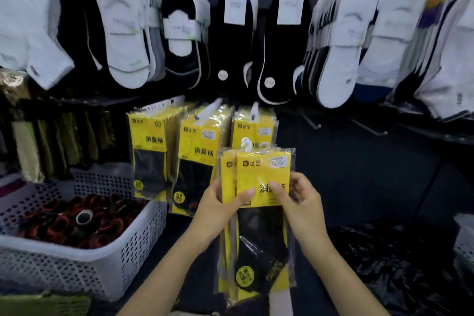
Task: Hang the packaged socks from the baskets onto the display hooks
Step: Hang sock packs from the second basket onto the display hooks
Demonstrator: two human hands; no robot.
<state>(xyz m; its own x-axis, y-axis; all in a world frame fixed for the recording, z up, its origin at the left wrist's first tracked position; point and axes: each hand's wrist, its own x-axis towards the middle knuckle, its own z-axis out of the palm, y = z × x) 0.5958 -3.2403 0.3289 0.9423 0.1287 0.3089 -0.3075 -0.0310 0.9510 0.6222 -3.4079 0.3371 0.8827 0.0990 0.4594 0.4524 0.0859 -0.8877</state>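
Left grip (221, 202) and right grip (300, 199) pinch sock packs (260, 170), long axis vertical, hook-end up

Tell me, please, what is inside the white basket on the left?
The white basket holds a heap of dark rolled items with red bands. The heap covers the basket's floor, so what lies under it cannot be seen.

Left hand (220, 202) and right hand (295, 195) both raised, thumbs pinching.

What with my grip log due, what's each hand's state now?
Left hand: grips the stack of yellow-and-black plastic-wrapped sock packets.
Right hand: pinches the same stack.
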